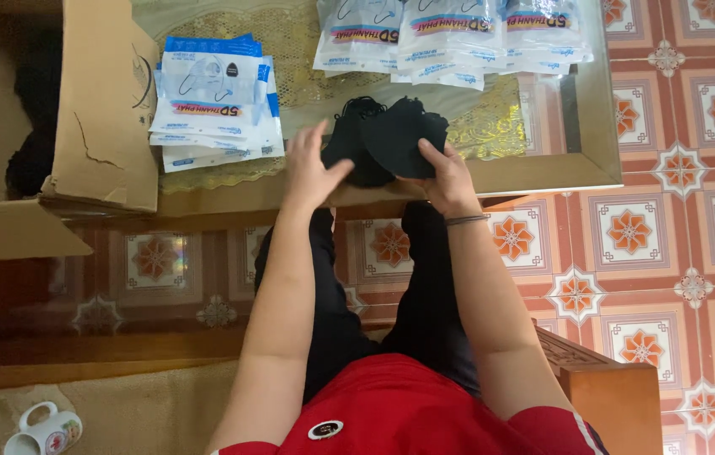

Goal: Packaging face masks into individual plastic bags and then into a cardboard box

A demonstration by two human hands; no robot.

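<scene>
Both hands work at a glass-topped table over patterned floor tiles. The right hand pinches black masks; the left hand rests on them, fingers spread.

Red short-sleeved shirt fills the bottom middle of the frame, with a small round dark badge with a pale rim on the front. Black trousers run up the centre. Both forearms are bare, and there's a thin dark band around the right wrist, right of centre.
</scene>
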